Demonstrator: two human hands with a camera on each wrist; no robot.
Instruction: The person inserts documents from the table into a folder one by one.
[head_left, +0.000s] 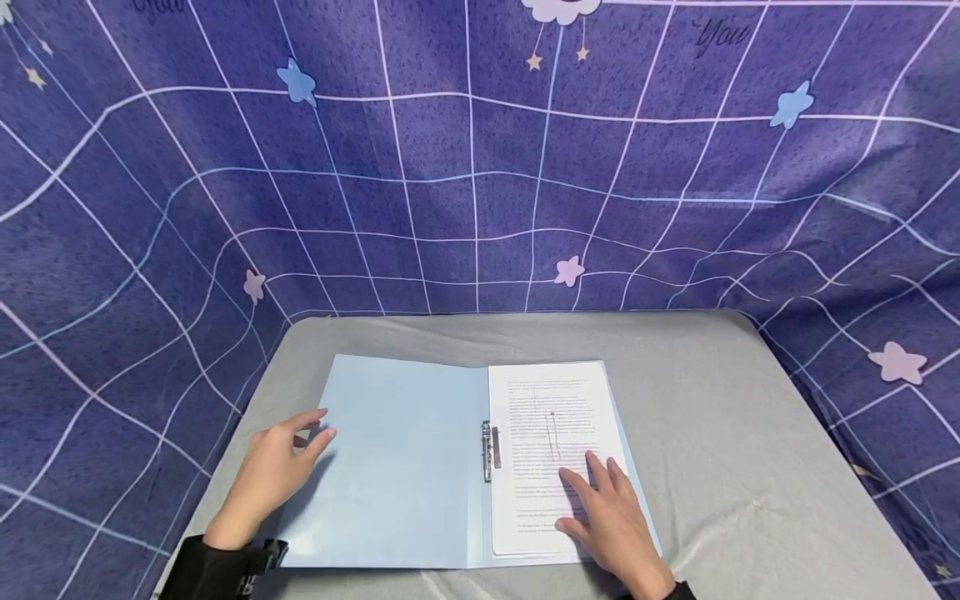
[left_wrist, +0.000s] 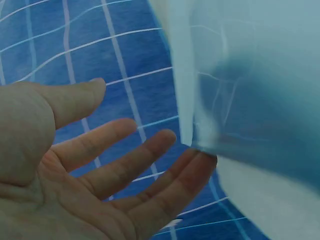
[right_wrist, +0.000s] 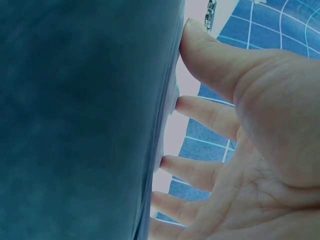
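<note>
A light-blue folder (head_left: 405, 467) lies spread open on the grey cloth, with a metal clip (head_left: 487, 451) at its spine. On its right side sits a stack of printed sheets (head_left: 525, 500), with a thin looped metal piece (head_left: 553, 437) on top. My right hand (head_left: 611, 521) rests on the lower right of the sheets, fingers spread; the right wrist view shows its fingertips (right_wrist: 185, 102) touching the paper. At the folder's left edge hovers my left hand (head_left: 276, 462), fingers loosely bent and thumb apart. In the left wrist view its lower fingers (left_wrist: 172, 200) come close to the cover's corner; contact is unclear.
Grey cloth (head_left: 720, 417) covers the table around the folder. Behind it and along both sides hangs a dark blue curtain (head_left: 480, 200) with grid lines and stars.
</note>
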